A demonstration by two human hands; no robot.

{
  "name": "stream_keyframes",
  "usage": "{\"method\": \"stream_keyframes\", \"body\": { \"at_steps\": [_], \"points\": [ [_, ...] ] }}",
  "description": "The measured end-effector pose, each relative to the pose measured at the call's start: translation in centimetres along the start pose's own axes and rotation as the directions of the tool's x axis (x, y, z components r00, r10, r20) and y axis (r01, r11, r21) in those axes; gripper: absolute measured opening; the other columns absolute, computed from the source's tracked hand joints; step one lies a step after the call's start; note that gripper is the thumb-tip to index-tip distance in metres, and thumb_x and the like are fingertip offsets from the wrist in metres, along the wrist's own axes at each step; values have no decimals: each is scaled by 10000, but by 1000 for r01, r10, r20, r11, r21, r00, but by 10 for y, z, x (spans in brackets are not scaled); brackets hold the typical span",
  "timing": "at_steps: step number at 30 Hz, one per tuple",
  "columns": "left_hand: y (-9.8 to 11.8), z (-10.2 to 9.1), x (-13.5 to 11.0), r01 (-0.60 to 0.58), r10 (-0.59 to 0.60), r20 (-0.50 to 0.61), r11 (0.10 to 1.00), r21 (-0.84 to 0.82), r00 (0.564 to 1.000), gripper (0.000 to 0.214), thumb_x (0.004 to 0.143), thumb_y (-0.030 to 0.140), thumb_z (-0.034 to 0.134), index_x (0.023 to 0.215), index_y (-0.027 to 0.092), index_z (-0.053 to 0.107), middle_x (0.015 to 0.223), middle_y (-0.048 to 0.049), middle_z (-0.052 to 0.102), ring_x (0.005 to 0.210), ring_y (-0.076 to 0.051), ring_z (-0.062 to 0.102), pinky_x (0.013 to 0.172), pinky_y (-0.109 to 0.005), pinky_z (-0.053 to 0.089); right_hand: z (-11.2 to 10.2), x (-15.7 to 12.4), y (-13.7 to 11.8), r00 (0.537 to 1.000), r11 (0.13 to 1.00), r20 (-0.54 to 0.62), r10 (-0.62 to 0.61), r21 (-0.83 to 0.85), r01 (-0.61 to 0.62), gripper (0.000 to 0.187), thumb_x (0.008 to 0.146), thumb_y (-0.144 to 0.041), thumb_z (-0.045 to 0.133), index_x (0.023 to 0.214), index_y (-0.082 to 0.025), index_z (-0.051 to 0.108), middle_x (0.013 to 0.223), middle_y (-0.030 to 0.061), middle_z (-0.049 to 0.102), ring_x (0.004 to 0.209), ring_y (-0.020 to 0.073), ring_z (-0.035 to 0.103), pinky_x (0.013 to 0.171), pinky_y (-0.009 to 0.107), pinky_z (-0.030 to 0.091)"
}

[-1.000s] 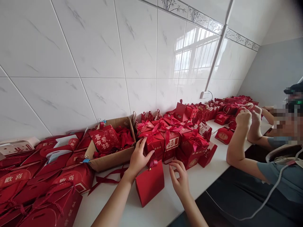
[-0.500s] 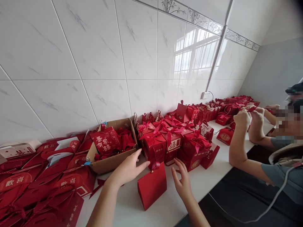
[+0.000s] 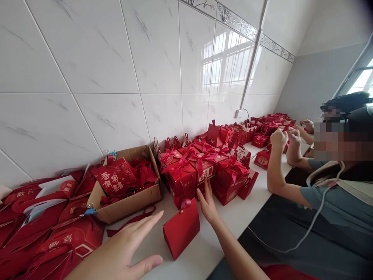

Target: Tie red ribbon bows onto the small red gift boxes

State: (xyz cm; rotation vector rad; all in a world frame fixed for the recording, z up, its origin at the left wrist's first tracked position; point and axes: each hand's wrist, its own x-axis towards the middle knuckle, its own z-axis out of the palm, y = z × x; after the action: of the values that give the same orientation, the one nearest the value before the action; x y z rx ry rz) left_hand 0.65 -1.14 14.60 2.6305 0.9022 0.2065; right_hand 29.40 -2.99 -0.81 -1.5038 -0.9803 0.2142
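Note:
A small red gift box (image 3: 181, 228) with a ribbon loop on top stands on the white counter (image 3: 204, 249) in front of me. My left hand (image 3: 128, 249) hovers open to its left, fingers stretched flat, holding nothing. My right hand (image 3: 207, 202) is open just right of the box's top, its fingers touching the base of a stack of bow-tied red boxes (image 3: 201, 171). A loose red ribbon (image 3: 131, 220) lies on the counter between my left hand and a cardboard carton (image 3: 128, 204).
The carton holds red ribbons and a red card. Flat red boxes (image 3: 46, 221) are piled at the left. More red boxes line the tiled wall to the far right. A person at the right works with both hands raised (image 3: 285, 138) over the counter.
My left hand pulled back from the stacked boxes toward me and to the left, and spread flat. My right hand reached forward to the stack. The view shifted right.

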Motion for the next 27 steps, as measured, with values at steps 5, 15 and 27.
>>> {"method": "stream_keyframes", "body": {
  "at_steps": [5,15,27],
  "points": [
    [-10,4,-1,3,-3,-9,1000,-20,1000,703,766,527,598,1409,423,332,1442,36,425,1237,-293,516,985,-421,466,1,4,1,1000,999,-19,-22,-24,22,612,895,-444,486,1451,-253,314,1510,99,308,1424,256,200,1110,518,281],
    [-29,12,3,19,-22,-68,999,-44,997,702,742,528,614,1390,465,352,1399,55,491,1234,-298,520,999,-440,460,-46,-40,-1,946,975,-242,-216,-112,194,336,877,-285,524,1202,-201,540,1222,153,524,1145,264,523,856,427,509],
    [-32,13,3,10,-12,-93,1000,-30,996,687,740,567,585,1371,542,316,1387,141,484,1230,-259,528,973,-409,490,-79,8,36,866,880,-411,-286,-470,67,974,708,-502,672,1463,-158,160,1441,236,197,1348,415,225,1009,622,310]
  ]
}}
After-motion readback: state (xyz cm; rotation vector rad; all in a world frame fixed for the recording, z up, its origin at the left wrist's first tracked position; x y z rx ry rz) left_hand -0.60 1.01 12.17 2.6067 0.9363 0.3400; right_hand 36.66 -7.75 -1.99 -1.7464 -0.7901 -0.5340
